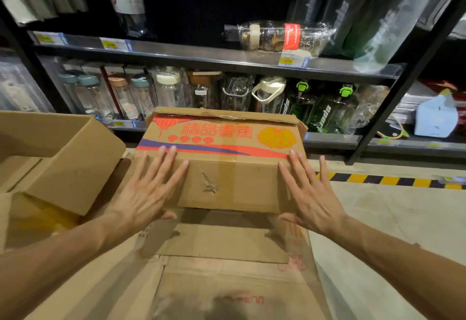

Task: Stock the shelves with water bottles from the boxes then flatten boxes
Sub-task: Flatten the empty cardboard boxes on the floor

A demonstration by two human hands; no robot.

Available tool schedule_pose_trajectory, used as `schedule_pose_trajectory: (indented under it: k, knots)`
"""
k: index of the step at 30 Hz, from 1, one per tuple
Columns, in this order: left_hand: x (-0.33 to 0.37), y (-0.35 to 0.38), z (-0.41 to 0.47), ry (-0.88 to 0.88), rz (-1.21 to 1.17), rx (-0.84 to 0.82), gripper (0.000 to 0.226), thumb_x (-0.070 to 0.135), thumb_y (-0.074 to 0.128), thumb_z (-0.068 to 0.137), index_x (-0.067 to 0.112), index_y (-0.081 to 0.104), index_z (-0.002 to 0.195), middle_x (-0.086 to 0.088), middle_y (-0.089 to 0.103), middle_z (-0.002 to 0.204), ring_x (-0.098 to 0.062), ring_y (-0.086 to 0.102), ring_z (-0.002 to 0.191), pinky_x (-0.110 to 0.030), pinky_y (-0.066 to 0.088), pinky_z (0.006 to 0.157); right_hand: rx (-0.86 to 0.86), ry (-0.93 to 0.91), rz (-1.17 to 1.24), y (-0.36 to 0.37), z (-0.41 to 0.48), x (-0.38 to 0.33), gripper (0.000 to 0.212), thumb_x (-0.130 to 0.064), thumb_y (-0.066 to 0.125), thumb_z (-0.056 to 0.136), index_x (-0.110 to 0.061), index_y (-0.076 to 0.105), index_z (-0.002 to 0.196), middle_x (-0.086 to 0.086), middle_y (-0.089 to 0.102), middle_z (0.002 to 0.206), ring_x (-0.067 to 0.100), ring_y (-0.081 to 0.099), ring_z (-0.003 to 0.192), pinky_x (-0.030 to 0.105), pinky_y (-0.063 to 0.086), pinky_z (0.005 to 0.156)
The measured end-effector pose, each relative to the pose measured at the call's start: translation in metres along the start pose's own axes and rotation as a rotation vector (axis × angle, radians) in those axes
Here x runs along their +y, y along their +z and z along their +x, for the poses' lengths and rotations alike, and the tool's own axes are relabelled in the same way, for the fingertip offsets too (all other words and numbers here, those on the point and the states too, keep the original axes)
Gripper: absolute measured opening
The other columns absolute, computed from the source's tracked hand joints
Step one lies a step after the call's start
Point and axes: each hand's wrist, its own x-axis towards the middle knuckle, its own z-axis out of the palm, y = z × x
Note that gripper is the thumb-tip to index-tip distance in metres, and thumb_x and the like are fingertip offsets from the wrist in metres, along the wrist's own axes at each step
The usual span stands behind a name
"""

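Note:
A brown cardboard box (227, 168) with red print and a yellow banana picture lies on its side in front of the shelves. My left hand (148, 188) lies flat on its left part with fingers spread. My right hand (307, 193) is flat against its right end, fingers straight. The box rests on flattened cardboard (227, 269) spread over the floor. Water bottles (166, 90) stand in a row on the lower shelf (332, 140). One wrapped bottle (280, 36) lies on its side on the upper shelf (201, 55).
Open cardboard boxes (63, 158) stand at the left, close to my left arm. A black shelf post (393, 97) slants down on the right. Bare concrete floor (390, 219) with a yellow-black striped line (390, 181) lies to the right. A pale blue item (436, 115) sits on the right shelf.

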Motion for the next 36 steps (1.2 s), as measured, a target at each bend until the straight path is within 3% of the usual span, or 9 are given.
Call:
schedule_pose_trajectory:
  k: [4, 6, 9, 12, 17, 21, 25, 30, 36]
  knots:
    - [0.013, -0.007, 0.023, -0.031, 0.081, -0.050, 0.144, 0.072, 0.074, 0.076, 0.011, -0.026, 0.160, -0.031, -0.024, 0.165, -0.050, -0.012, 0.156, -0.067, 0.004, 0.123, 0.001, -0.058, -0.073, -0.001, 0.017, -0.018, 0.142, -0.080, 0.075, 0.069, -0.007, 0.003, 0.167, 0.030, -0.011, 0.170, 0.046, -0.003, 0.159, 0.078, 0.007, 0.117]
    - [0.011, -0.005, 0.029, -0.043, 0.123, -0.036, 0.132, 0.061, 0.069, 0.085, 0.011, -0.028, 0.159, -0.032, -0.026, 0.164, -0.050, -0.012, 0.156, -0.067, 0.004, 0.123, 0.021, -0.039, -0.098, 0.005, 0.023, -0.024, 0.127, -0.060, 0.076, 0.083, -0.007, -0.005, 0.166, 0.031, -0.014, 0.169, 0.048, -0.006, 0.158, 0.078, 0.004, 0.117]
    - [0.009, -0.007, 0.032, -0.077, 0.146, -0.062, 0.135, 0.069, 0.066, 0.085, 0.009, -0.030, 0.158, -0.033, -0.029, 0.163, -0.051, -0.017, 0.155, -0.066, 0.005, 0.123, 0.029, -0.020, -0.102, 0.005, 0.032, -0.024, 0.108, -0.032, 0.069, 0.093, -0.008, -0.009, 0.165, 0.031, -0.018, 0.168, 0.047, -0.008, 0.158, 0.077, 0.004, 0.118]
    - [0.016, -0.008, 0.031, -0.075, 0.154, -0.099, 0.142, 0.078, 0.066, 0.079, 0.006, -0.028, 0.158, -0.036, -0.029, 0.161, -0.052, -0.021, 0.153, -0.064, 0.007, 0.124, 0.004, -0.014, -0.108, 0.006, 0.034, -0.026, 0.106, -0.032, 0.066, 0.096, -0.007, -0.011, 0.165, 0.031, -0.019, 0.168, 0.047, -0.010, 0.158, 0.077, 0.003, 0.117]
    - [0.015, -0.001, 0.032, -0.074, 0.165, -0.067, 0.121, 0.047, 0.067, 0.092, 0.005, -0.025, 0.160, -0.038, -0.026, 0.161, -0.053, -0.021, 0.152, -0.064, 0.009, 0.125, -0.012, -0.002, -0.103, 0.010, 0.034, -0.029, 0.112, -0.033, 0.068, 0.095, -0.008, -0.016, 0.164, 0.030, -0.023, 0.167, 0.048, -0.016, 0.157, 0.076, 0.004, 0.119]
    - [0.018, 0.005, 0.036, -0.083, 0.166, -0.026, 0.122, 0.051, 0.065, 0.093, 0.006, -0.026, 0.159, -0.037, -0.026, 0.162, -0.053, -0.019, 0.153, -0.063, 0.009, 0.125, 0.032, 0.006, -0.113, 0.020, 0.034, -0.028, 0.114, -0.025, 0.072, 0.091, -0.011, -0.014, 0.165, 0.031, -0.022, 0.167, 0.048, -0.015, 0.157, 0.076, 0.005, 0.119]
    - [0.024, 0.006, 0.043, -0.132, 0.091, -0.050, 0.150, 0.087, 0.066, 0.069, 0.008, -0.023, 0.161, -0.035, -0.027, 0.162, -0.051, -0.021, 0.153, -0.065, 0.008, 0.125, 0.040, -0.005, -0.126, 0.022, 0.039, -0.025, 0.113, -0.029, 0.072, 0.091, -0.012, -0.010, 0.166, 0.031, -0.019, 0.168, 0.048, -0.012, 0.157, 0.075, 0.007, 0.119]
    - [0.013, 0.003, 0.042, -0.104, 0.025, -0.034, 0.151, 0.095, 0.057, 0.065, 0.008, -0.020, 0.162, -0.032, -0.024, 0.165, -0.047, -0.018, 0.156, -0.063, 0.008, 0.125, -0.010, -0.119, -0.113, 0.013, 0.037, -0.008, 0.134, -0.080, 0.067, 0.074, -0.007, 0.004, 0.166, 0.027, -0.011, 0.171, 0.043, -0.007, 0.159, 0.070, 0.007, 0.122]
    - [0.007, -0.008, 0.039, 0.046, -0.016, -0.010, 0.137, 0.096, 0.041, 0.075, 0.003, -0.005, 0.165, -0.029, -0.010, 0.169, -0.046, -0.009, 0.158, -0.063, 0.008, 0.126, -0.042, -0.219, 0.037, -0.001, 0.022, 0.019, 0.126, -0.094, 0.038, 0.080, -0.008, 0.010, 0.167, 0.022, 0.001, 0.173, 0.038, 0.001, 0.161, 0.065, 0.010, 0.125]
